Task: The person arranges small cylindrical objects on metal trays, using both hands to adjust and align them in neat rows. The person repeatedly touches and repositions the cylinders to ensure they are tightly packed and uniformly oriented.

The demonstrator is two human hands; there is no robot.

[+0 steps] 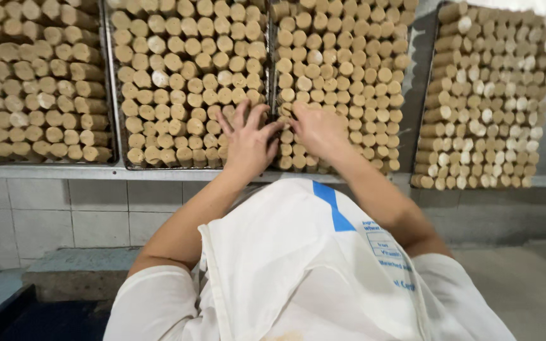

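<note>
Left hand (248, 140): fingers spread wide, palm flat on the near rolls (178, 82) of the second tray (120, 136), at its right edge; it grips nothing. Right hand (316, 129): fingers partly curled, pressed on the near-left rolls of the third tray (273, 76); whether it pinches a roll cannot be told. The two hands sit just beside each other, thumbs nearly touching across the seam where the two trays meet. Trays counted: four, side by side on a ledge (52, 172), each packed with tan cylindrical rolls standing on end, too many to count, rows touching. First tray (112, 88) at far left is cut by the frame edge. Fourth tray (426, 101) at right is tilted, set apart from the third by a bare grey strip, and its near row overhangs the ledge edge. First three trays butt rim to rim, no gap between. A white apron (298, 265) with a blue stripe fills the near centre. White tiled wall (64, 218) below the ledge; open floor near right.
</note>
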